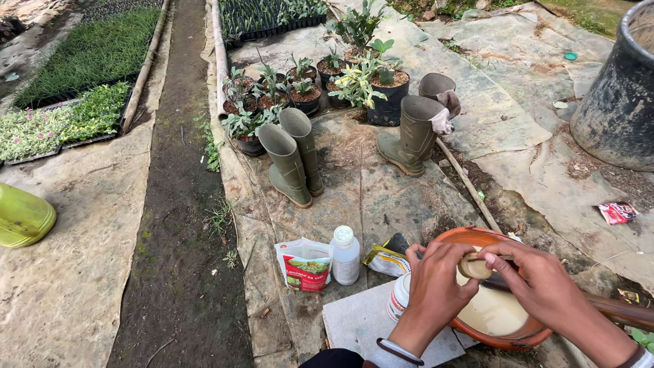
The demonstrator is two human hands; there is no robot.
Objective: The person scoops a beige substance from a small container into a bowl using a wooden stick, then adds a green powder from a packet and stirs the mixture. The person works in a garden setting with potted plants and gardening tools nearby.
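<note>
A small tan cap-like piece [473,266] sits at the lower right of the frame, pinched between the fingers of both hands above an orange-rimmed basin [477,236] of pale cream liquid. The left hand [436,286] curls its fingers onto the piece from the left; the right hand [538,279] grips it from the right. Just left of the basin lie a yellow packet [385,259], a white bottle [345,255] and a red-and-white pouch [304,264]. Farther up stand two pairs of green rubber boots [294,163] beside black potted plants [381,88].
</note>
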